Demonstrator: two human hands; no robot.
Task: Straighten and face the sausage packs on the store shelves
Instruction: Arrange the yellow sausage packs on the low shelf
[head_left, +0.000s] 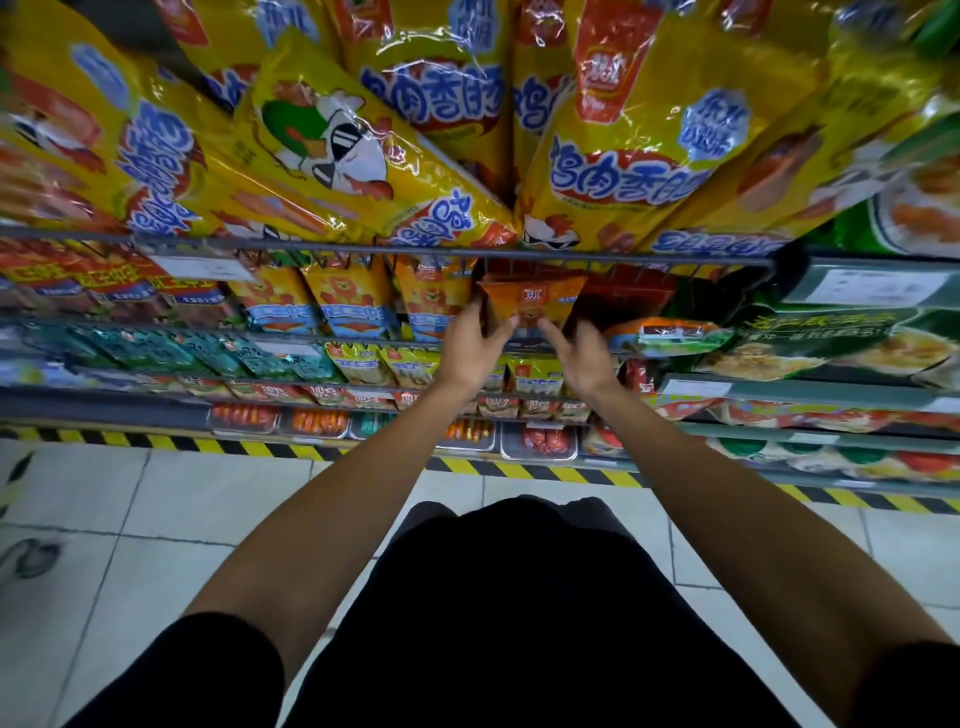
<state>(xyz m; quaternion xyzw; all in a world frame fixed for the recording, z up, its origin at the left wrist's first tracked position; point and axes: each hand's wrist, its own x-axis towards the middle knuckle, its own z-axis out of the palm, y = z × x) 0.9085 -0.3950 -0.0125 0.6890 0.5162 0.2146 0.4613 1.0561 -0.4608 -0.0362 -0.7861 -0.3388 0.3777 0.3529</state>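
At the bottom of the frame, dark clothing and two bare forearms are seen reaching up over a tiled floor (156, 499). At centre frame, an orange sausage pack (532, 301) is held upright at the second shelf. Its lower left edge is pinched by the left hand (475, 348), and its lower right edge is touched by the fingertips of the right hand (579, 353), whose grip cannot be told. Above, across the top of the frame, large yellow sausage packs (363, 150) are seen leaning behind a wire rail (311, 245).
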